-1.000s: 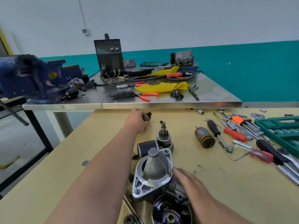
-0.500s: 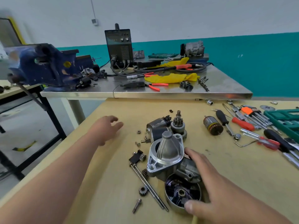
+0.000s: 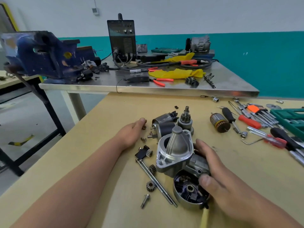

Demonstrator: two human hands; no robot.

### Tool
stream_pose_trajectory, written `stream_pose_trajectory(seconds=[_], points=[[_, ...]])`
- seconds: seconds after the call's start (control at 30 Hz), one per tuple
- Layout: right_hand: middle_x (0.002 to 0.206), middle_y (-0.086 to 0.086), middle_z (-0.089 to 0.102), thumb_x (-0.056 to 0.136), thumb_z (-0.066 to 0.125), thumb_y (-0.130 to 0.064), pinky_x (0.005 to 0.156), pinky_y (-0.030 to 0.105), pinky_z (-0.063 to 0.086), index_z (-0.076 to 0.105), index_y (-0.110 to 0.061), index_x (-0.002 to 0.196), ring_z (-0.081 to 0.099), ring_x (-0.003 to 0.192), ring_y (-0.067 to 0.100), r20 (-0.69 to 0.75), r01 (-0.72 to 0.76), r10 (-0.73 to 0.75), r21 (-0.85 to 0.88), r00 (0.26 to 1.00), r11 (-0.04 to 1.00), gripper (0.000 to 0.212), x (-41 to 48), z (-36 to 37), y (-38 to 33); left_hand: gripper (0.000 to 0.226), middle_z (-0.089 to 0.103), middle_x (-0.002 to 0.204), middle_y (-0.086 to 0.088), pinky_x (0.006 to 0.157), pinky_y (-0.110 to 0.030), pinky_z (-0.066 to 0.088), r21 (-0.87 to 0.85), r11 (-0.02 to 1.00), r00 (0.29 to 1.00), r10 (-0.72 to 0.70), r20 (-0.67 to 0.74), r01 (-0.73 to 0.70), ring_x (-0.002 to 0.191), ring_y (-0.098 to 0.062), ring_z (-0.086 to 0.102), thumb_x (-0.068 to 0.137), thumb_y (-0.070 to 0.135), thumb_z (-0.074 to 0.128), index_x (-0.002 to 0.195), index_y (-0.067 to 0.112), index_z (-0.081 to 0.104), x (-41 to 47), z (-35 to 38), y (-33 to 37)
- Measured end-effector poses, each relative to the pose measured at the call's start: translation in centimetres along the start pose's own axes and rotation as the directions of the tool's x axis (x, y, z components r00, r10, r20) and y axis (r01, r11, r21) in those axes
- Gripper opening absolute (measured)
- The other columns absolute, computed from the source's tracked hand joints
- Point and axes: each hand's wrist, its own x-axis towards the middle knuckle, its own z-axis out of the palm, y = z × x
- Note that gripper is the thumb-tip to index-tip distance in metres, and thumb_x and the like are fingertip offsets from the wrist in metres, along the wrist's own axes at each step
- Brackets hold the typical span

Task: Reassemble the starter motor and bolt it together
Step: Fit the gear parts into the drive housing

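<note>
The starter motor housing (image 3: 174,150), grey aluminium with a cone nose, lies on the wooden bench (image 3: 107,122). Its open round end (image 3: 187,193) faces me. My right hand (image 3: 213,171) grips it from the right, thumb on the round end's rim. My left hand (image 3: 131,133) lies on the bench left of the dark solenoid (image 3: 164,124), fingertips touching a small brass nut (image 3: 144,127). A pinion gear assembly (image 3: 185,119) stands behind the housing. The copper armature (image 3: 219,123) lies further right. Two long through bolts (image 3: 156,180), a small gear (image 3: 150,185) and a short bolt (image 3: 145,200) lie left of the housing.
Screwdrivers, hex keys (image 3: 256,111) and a green socket case (image 3: 292,119) crowd the bench's right side. A steel table (image 3: 164,87) behind carries a blue vise (image 3: 41,55), a black welder (image 3: 122,40), yellow cloth (image 3: 176,74) and pliers. Open floor lies to the left.
My left hand left the bench's far edge, swung left, then came back to the small nuts beside the solenoid. My right thumb moved onto the round end's rim.
</note>
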Motion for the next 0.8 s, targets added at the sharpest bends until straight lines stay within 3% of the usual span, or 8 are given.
stream_pose_trajectory(seconds=[0.17, 0.3, 0.4, 0.5, 0.67, 0.8], points=[[0.145, -0.042, 0.0, 0.05, 0.059, -0.088, 0.11, 0.039, 0.036, -0.013, -0.071, 0.129, 0.028, 0.137, -0.001, -0.042, -0.091, 0.088, -0.082, 0.995, 0.993, 0.109, 0.0, 0.3, -0.4, 0.068, 0.057, 0.138, 0.001, 0.11, -0.035, 0.032, -0.149, 0.989, 0.997, 0.007, 0.079, 0.004, 0.126, -0.02, 0.051, 0.094, 0.072, 0.021, 0.14, 0.033, 0.052, -2.2, 1.3, 1.4], [0.146, -0.041, -0.004, 0.049, 0.07, -0.074, 0.109, 0.038, 0.034, -0.013, -0.064, 0.136, 0.021, 0.139, 0.002, -0.189, -0.041, 0.005, -0.188, 0.982, 0.981, 0.121, 0.2, 1.1, -1.1, 0.051, 0.052, 0.142, 0.009, 0.099, -0.028, 0.031, -0.211, 0.974, 0.989, 0.108, 0.103, -0.084, 0.121, -0.011, 0.05, 0.099, 0.064, 0.024, 0.14, 0.043, 0.045, -5.0, 2.4, 2.3], [0.142, -0.042, -0.007, 0.058, 0.065, -0.073, 0.112, 0.029, 0.019, -0.018, -0.057, 0.137, 0.003, 0.136, -0.008, -0.182, 0.019, -0.089, -0.356, 0.979, 0.934, 0.115, 0.7, 1.6, -1.1, 0.062, 0.051, 0.144, 0.004, 0.097, -0.03, 0.031, -0.203, 0.975, 0.991, 0.11, 0.081, -0.092, 0.128, -0.019, 0.049, 0.094, 0.068, 0.025, 0.145, 0.037, 0.039, -6.9, 3.4, 3.5], [0.144, -0.038, 0.001, 0.071, 0.066, -0.066, 0.11, 0.025, 0.011, -0.012, -0.05, 0.141, 0.004, 0.136, -0.007, -0.195, -0.025, -0.069, -0.443, 0.978, 0.896, 0.106, 0.8, 0.2, 0.2, 0.067, 0.051, 0.144, -0.002, 0.1, -0.035, 0.033, -0.18, 0.98, 0.995, 0.087, 0.04, -0.079, 0.131, -0.026, 0.046, 0.09, 0.071, 0.02, 0.145, 0.035, 0.034, -8.5, 4.3, 4.3], [0.158, -0.008, 0.017, 0.074, 0.072, -0.058, 0.112, 0.034, 0.023, 0.013, -0.034, 0.151, 0.019, 0.143, 0.014, -0.344, -0.241, 0.077, -0.464, 0.936, 0.853, 0.1, -0.1, -4.0, 2.4, 0.054, 0.056, 0.131, 0.001, 0.102, -0.041, 0.035, -0.181, 0.982, 0.998, 0.055, 0.034, -0.048, 0.127, -0.025, 0.047, 0.095, 0.066, 0.021, 0.138, 0.037, 0.034, -11.0, 5.9, 5.0], [0.153, 0.0, 0.031, 0.082, 0.07, -0.047, 0.11, 0.04, 0.034, 0.027, -0.026, 0.149, 0.035, 0.137, 0.02, -0.43, -0.346, 0.171, -0.372, 0.887, 0.861, 0.083, -1.0, -5.5, 3.0, 0.057, 0.039, 0.15, 0.007, 0.102, -0.028, 0.025, -0.18, 0.972, 0.987, 0.157, 0.036, -0.149, 0.139, -0.017, 0.033, 0.098, 0.061, 0.027, 0.15, 0.038, 0.024, -13.3, 6.8, 5.6]])
